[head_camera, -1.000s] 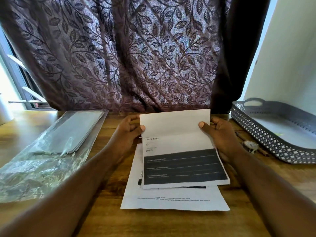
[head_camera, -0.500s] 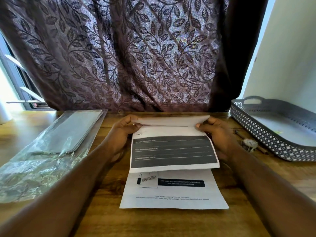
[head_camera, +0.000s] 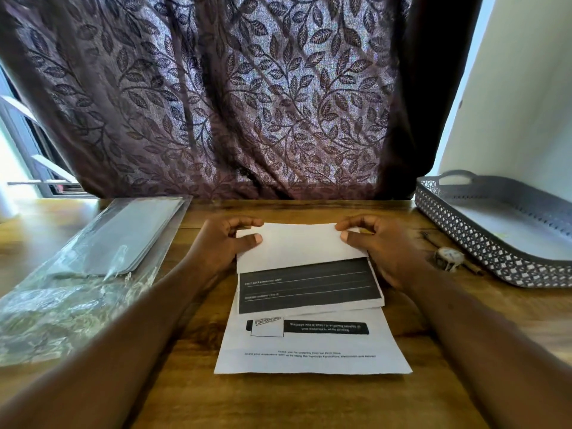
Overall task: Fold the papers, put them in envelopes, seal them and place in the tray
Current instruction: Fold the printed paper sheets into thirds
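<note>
"Wooden desk [head_camera: 294, 404] under me, leafy curtain [head_camera: 216, 103] behind it. I'm mid-fold."
"Holding what?"
"My left grip [head_camera: 223, 246] and right grip [head_camera: 383, 249] each pinch a top corner of the paper [head_camera: 303, 249], thumb on top, fingers curled behind. Its flap lies turned toward me over the dark print, not pressed flat yet, I'd say."
"Doing it well?"
"Square the flap's corners to the side edges, then press the crease from the middle out toward each grip. A skewed fold may jam in an envelope."
"Then?"
"Envelopes [head_camera: 123, 236] lie well left of my left grip; the tray [head_camera: 464, 243] sits right of my right grip. A second sheet [head_camera: 309, 360] lies under the paper."
</note>
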A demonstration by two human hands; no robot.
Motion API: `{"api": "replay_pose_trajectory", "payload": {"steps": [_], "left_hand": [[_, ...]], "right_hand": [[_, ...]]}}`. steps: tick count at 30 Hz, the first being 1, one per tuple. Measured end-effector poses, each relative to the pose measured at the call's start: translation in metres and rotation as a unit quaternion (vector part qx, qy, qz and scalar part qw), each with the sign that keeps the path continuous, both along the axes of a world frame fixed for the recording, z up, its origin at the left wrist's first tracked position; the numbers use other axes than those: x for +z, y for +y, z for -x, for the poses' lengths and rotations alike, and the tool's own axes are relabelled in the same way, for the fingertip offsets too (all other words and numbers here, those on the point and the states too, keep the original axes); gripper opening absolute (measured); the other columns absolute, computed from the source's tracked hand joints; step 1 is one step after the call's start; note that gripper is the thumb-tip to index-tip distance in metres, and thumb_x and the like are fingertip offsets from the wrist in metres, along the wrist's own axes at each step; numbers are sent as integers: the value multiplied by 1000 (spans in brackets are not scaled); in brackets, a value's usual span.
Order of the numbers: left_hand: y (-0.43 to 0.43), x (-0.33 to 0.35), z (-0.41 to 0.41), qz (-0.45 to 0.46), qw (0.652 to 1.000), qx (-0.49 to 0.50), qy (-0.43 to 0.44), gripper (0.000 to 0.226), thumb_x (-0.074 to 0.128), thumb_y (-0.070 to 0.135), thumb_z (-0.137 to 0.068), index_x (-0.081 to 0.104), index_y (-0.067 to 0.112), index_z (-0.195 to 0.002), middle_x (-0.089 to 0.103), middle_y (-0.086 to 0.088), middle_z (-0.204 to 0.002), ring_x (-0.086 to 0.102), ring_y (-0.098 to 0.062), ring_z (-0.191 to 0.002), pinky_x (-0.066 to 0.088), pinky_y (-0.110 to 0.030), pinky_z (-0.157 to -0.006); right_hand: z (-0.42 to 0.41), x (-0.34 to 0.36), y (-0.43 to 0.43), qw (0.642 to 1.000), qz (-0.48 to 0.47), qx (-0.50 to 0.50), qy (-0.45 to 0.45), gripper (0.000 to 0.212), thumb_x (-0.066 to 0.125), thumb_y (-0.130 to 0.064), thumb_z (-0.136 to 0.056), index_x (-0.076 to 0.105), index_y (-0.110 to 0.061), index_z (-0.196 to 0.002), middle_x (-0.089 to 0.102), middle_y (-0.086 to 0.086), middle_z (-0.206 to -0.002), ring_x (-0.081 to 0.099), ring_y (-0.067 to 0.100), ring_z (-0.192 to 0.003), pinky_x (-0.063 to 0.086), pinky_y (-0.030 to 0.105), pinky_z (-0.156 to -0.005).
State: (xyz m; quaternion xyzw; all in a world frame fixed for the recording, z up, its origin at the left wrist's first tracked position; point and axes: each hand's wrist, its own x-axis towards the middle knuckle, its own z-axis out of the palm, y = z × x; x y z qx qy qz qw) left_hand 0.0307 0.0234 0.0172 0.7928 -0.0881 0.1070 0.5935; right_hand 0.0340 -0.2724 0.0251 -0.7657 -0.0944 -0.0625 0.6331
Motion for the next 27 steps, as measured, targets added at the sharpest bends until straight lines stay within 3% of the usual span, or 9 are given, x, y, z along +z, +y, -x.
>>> {"api": "replay_pose_trajectory", "payload": {"steps": [2,4,5,9,12,16,20,23,27], "left_hand": [[0,1,0,-109,993,16,-36,19,74,13,-89,77,17,-107,75,4,-109,71,-8,-91,58,-25,-75],[-2,3,1,-150,987,15,-48,15,73,19,-91,77,17,-104,75,5,-107,70,-9,-91,57,-28,-76],[-3,3,3,-156,986,15,-52,12,72,22,-91,77,19,-102,76,6,-105,70,-8,-91,57,-30,-77],[-13,5,9,-141,986,22,-80,9,74,27,-89,79,23,-95,76,16,-96,70,-1,-89,55,-26,-83],[-24,6,16,-160,979,23,-120,7,74,30,-89,79,29,-94,73,26,-88,67,9,-85,46,-5,-71],[-35,10,26,-206,962,-16,-177,8,72,28,-91,76,33,-95,66,32,-90,64,12,-85,48,-5,-72],[-35,12,27,-220,958,-29,-182,10,70,26,-92,78,27,-96,68,27,-92,64,10,-85,48,-5,-73],[-32,12,27,-190,966,-35,-172,10,72,21,-90,79,28,-89,70,26,-90,66,6,-85,46,-4,-68],[-23,15,23,-179,970,-23,-161,10,74,19,-89,80,28,-87,74,23,-89,68,5,-84,45,-5,-69]], "right_hand": [[3,2,2,993,90,-27,-66,17,75,-8,-87,76,-23,-96,74,-18,-93,67,-8,-85,50,5,-66],[7,3,7,974,180,-62,-123,22,75,-12,-89,71,-29,-101,67,-21,-81,59,-17,-72,42,1,-58],[8,4,10,956,239,-79,-151,23,74,-16,-90,69,-31,-106,66,-21,-87,57,-16,-74,40,1,-62],[12,5,23,904,363,-75,-212,29,64,-27,-97,66,-26,-126,67,-3,-129,57,13,-115,37,32,-102],[20,8,33,886,392,-32,-246,26,58,-30,-101,66,-29,-125,71,-7,-122,62,16,-115,28,56,-115],[26,8,41,829,477,-5,-291,24,52,-34,-103,68,-26,-119,74,-5,-115,67,19,-106,17,56,-119],[26,10,42,832,466,10,-302,25,50,-33,-104,71,-22,-110,74,-1,-104,62,20,-91,33,42,-107],[25,11,37,835,455,21,-308,24,52,-31,-104,73,-20,-106,73,-2,-96,48,13,-79,27,30,-85],[19,18,25,869,420,53,-258,21,56,-28,-102,74,-19,-100,73,-4,-92,61,16,-78,44,34,-76]]}}
